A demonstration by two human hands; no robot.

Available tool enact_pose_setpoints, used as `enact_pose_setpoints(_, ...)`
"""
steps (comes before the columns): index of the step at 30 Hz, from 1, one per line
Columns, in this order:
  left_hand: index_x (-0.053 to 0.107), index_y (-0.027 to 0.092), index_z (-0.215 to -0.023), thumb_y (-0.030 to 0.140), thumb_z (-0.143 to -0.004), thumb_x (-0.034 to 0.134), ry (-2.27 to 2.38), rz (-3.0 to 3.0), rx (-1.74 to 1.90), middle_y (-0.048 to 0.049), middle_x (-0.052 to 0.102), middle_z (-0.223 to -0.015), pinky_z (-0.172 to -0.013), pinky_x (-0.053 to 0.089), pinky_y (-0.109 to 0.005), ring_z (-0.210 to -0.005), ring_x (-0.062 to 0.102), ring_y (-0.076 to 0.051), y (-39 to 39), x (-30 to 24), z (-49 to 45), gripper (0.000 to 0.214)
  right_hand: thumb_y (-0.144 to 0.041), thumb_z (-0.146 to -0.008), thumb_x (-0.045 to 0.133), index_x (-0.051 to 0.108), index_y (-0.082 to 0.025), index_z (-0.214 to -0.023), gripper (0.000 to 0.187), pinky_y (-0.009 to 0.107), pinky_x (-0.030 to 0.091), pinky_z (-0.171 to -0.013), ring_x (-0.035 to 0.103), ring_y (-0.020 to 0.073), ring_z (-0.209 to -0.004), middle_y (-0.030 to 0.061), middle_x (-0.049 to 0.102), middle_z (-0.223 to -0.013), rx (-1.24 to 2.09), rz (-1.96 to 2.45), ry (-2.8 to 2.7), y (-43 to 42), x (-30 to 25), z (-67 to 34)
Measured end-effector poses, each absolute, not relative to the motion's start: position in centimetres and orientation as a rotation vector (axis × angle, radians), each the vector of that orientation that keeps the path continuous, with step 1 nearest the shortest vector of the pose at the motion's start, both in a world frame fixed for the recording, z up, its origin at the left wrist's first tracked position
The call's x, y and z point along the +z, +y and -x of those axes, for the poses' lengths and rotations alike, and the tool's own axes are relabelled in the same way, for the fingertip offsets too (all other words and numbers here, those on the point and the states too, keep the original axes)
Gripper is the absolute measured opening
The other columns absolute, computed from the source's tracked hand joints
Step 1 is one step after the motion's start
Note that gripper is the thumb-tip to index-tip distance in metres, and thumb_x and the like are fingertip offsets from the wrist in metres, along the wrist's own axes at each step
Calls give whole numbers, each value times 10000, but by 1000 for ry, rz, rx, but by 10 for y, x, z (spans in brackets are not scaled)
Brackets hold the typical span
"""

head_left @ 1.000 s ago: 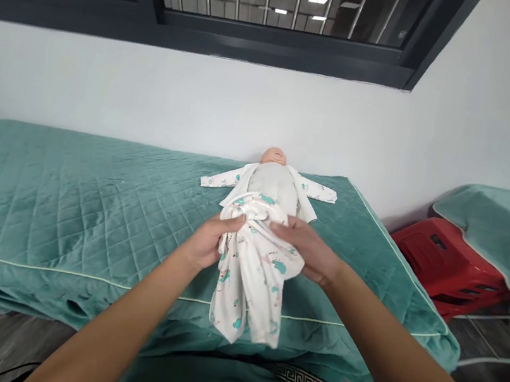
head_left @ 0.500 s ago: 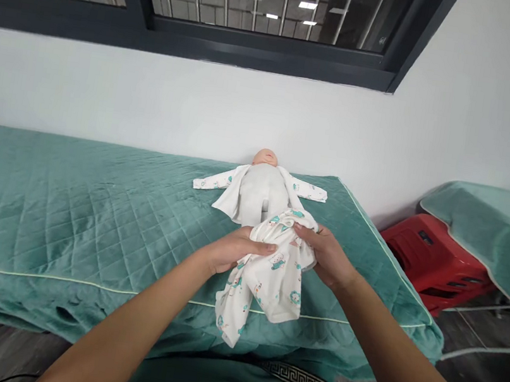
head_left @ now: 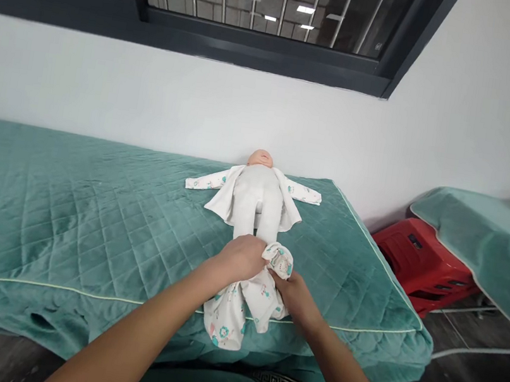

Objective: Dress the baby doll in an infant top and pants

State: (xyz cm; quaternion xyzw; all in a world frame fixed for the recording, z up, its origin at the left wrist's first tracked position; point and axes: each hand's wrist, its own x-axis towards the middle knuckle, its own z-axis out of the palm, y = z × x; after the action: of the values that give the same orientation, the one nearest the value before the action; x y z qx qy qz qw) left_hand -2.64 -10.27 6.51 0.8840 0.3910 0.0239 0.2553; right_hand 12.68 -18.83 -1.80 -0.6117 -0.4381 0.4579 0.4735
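Note:
A baby doll [head_left: 260, 193] lies on its back, head toward the wall, its open printed jacket [head_left: 291, 212] spread beneath it with both sleeves out to the sides. At its feet, my two hands hold a pair of white printed baby pants [head_left: 226, 317]. My left hand [head_left: 242, 258] is closed on the bunched cloth by the doll's lower legs, its fingertips partly hidden. My right hand [head_left: 294, 296] grips the other side of the pants, below a rolled opening. The legs of the pants hang toward the bed's front edge. The doll's feet are hidden behind my hands and the cloth.
The doll rests on a bed with a green quilted cover [head_left: 87, 223]. Red stacked plastic stools [head_left: 424, 261] stand to the right, beside another green-covered surface [head_left: 493, 233]. A white wall [head_left: 153, 99] and a dark-framed window are behind the bed.
Both hands have moved lower with the pants, toward the doll's feet. The pants' opening is now bunched, and more of the doll's legs shows. The view has tilted slightly.

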Motion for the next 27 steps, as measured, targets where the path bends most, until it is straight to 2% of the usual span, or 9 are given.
enact_pose_setpoints(4, 756, 152, -1013, 284, -905, 517, 964, -2401, -6, -195, 755, -1079, -832, 492, -394, -1015, 704, -343, -105, 70, 32, 294, -604, -748, 744, 739, -214, -1061, 500, 430, 538, -854, 697, 317, -948, 59, 768, -1012, 1298, 1416, -951, -198, -19, -119)
enact_pose_setpoints(8, 733, 177, -1059, 297, -926, 512, 904, -2334, 44, -155, 744, -1163, -882, 479, -375, -1102, 676, -326, -100, 70, 33, 285, -548, -809, 693, 701, -231, -1043, 394, 416, 494, -894, 659, 316, -1024, 61, 753, -1030, 1007, 1545, -996, -196, -25, -122)
enact_pose_setpoints(13, 735, 205, -1055, 296, -920, 532, 776, -2107, 207, -98, 746, -1194, -912, 470, -359, -1102, 670, -297, -93, 62, 39, 260, -474, -870, 619, 653, -228, -909, 252, 352, 447, -727, 594, 250, -795, 34, 708, -842, 792, 1642, -1137, -193, -27, -127)
enact_pose_setpoints(15, 740, 221, -1049, 323, -918, 549, 716, -2029, 249, -77, 755, -1175, -906, 472, -347, -1081, 673, -284, -91, 59, 41, 253, -457, -859, 631, 648, -228, -894, 232, 334, 436, -695, 573, 236, -769, 26, 698, -818, 787, 1623, -1096, -192, -26, -126)
enact_pose_setpoints(19, 728, 217, -1099, 398, -918, 581, 639, -1844, 223, -66, 761, -1148, -888, 482, -345, -1058, 679, -275, -89, 63, 43, 295, -443, -829, 666, 665, -242, -951, 235, 358, 475, -766, 612, 264, -888, 42, 721, -937, 828, 1480, -968, -186, -25, -126)
enact_pose_setpoints(22, 705, 215, -1165, 457, -904, 628, 548, -1634, 210, -73, 735, -1221, -928, 488, -357, -1149, 654, -280, -88, 69, 44, 364, -439, -808, 681, 677, -272, -1018, 269, 407, 502, -838, 637, 290, -966, 55, 728, -1041, 872, 1385, -895, -184, -26, -129)
enact_pose_setpoints(27, 668, 207, -1275, 373, -806, 775, 393, -1337, 192, -93, 698, -1290, -1012, 494, -387, -1219, 622, -276, -83, 66, 50, 508, -459, -791, 699, 673, -284, -1116, 370, 450, 511, -910, 645, 315, -1052, 59, 729, -1118, 978, 1332, -805, -185, -24, -129)
